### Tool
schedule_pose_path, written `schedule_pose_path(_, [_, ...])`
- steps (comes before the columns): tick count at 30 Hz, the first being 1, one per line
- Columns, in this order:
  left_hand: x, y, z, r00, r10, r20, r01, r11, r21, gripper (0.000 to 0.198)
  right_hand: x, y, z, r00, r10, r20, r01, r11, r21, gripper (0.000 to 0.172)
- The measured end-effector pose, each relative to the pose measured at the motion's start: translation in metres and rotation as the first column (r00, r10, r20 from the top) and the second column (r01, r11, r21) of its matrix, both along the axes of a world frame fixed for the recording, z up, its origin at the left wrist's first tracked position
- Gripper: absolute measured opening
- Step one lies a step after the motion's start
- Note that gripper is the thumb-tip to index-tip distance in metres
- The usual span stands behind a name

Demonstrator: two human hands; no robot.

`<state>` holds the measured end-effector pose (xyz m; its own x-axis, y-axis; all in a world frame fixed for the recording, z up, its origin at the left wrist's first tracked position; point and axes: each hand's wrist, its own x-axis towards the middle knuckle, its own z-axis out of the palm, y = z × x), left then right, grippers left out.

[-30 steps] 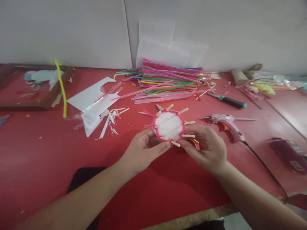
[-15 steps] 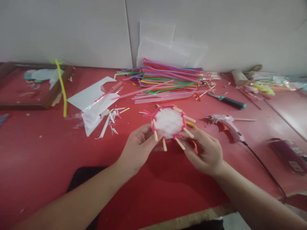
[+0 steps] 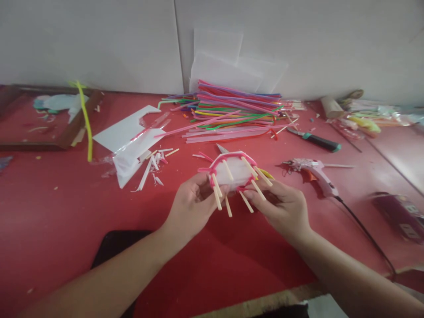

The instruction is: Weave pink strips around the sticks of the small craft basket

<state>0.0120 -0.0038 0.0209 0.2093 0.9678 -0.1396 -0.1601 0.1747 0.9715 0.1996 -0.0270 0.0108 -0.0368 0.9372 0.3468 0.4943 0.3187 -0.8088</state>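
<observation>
Between my two hands is a small round craft basket frame point(image 3: 241, 172): a white disc edged in pink pipe cleaner, with several short wooden sticks standing out from its rim toward me. My left hand point(image 3: 192, 198) pinches its left edge, thumb at the front. On the other side my right hand point(image 3: 281, 205) grips the lower right edge with thumb and fingers closed. Yellow-handled scissors point(image 3: 265, 173) lie behind the frame, mostly hidden, with the blade tip showing past its top left.
Behind lies a pile of coloured pipe cleaners point(image 3: 235, 108). To the right are a pink glue gun point(image 3: 313, 170) with its cord, a cutter knife point(image 3: 318, 140) and a purple case point(image 3: 399, 214). Cut white paper point(image 3: 129, 132), scraps and a brown tray point(image 3: 59, 143) occupy the left; a black flat object point(image 3: 115, 245) lies near my left forearm.
The craft frame has tilted, so its disc looks flatter and the sticks point more downward and toward me. Both hands still hold it in about the same place.
</observation>
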Motion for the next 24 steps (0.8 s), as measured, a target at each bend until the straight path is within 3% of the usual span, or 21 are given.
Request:
schedule_pose_path(11, [-0.0002, 0.0, -0.0091, 0.987, -0.056, 0.151, 0.087, 0.974, -0.209, 0.022, -0.0046, 0.0007, -0.0012, 0.964, -0.061, -0.259, -0.003, 0.971, -0.241, 0.013])
schedule_pose_path(24, [0.0004, -0.0006, -0.0097, 0.983, -0.062, 0.171, 0.104, 0.963, -0.25, 0.022, -0.0074, 0.0006, -0.0015, 0.946, -0.077, -0.315, -0.008, 0.966, -0.26, 0.019])
